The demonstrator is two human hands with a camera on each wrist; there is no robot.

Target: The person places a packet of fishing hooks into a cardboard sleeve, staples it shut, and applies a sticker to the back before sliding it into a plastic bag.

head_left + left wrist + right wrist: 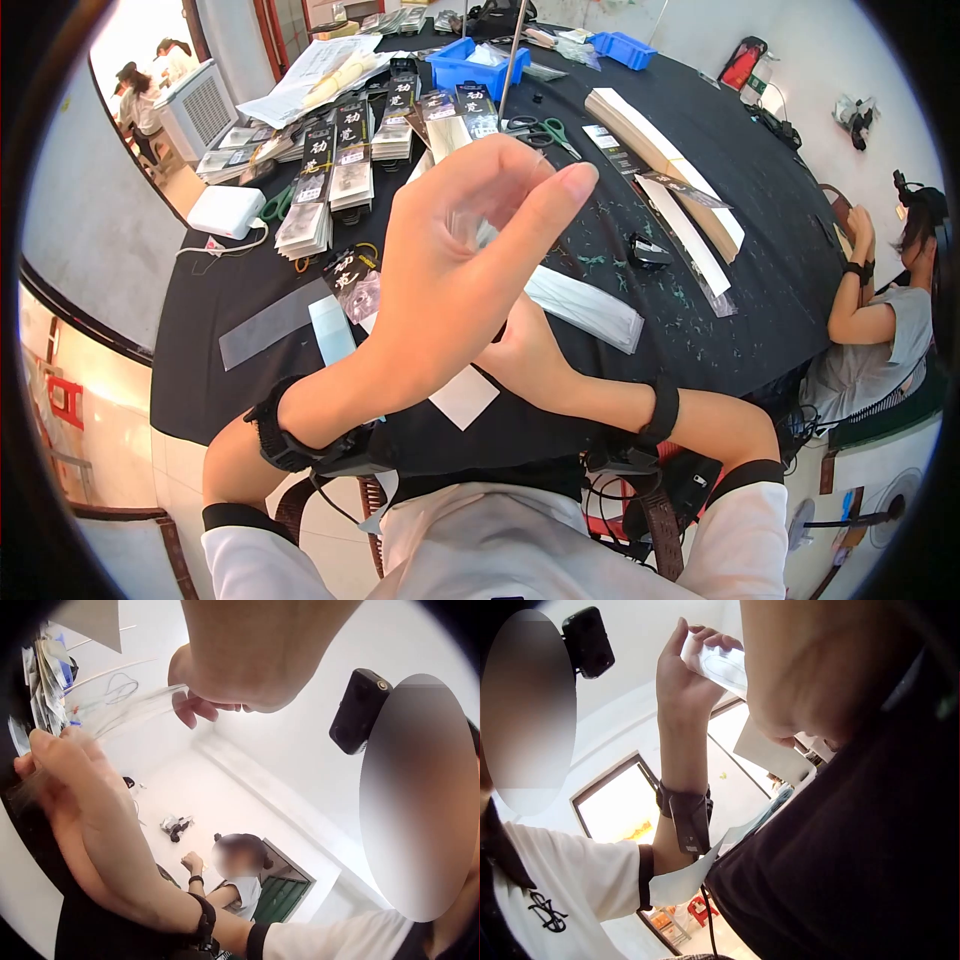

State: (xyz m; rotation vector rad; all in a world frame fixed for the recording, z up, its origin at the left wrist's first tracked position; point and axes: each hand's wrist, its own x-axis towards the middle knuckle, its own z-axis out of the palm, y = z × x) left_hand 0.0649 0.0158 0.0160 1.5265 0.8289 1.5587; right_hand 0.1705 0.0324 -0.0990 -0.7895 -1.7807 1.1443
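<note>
Raised over the front of the table, my left hand [470,260] curls its thumb and fingers round a clear plastic sleeve [724,667]. In the left wrist view the sleeve stretches between both hands. My right hand [530,355] is lower, partly hidden behind the left in the head view. Its thumb and fingers pinch the sleeve's lower end in the left wrist view [90,802]. A white card [465,398] shows just below the hands. Right of them lies a stack of clear sleeves [585,308].
Bundled black-and-white packages [335,165] crowd the back left of the black-covered table. Scissors [545,135], a blue bin [480,70] and long cardboard strips [665,165] lie beyond the hands. A white box [228,211] sits at the left edge. Another person [880,310] sits at right.
</note>
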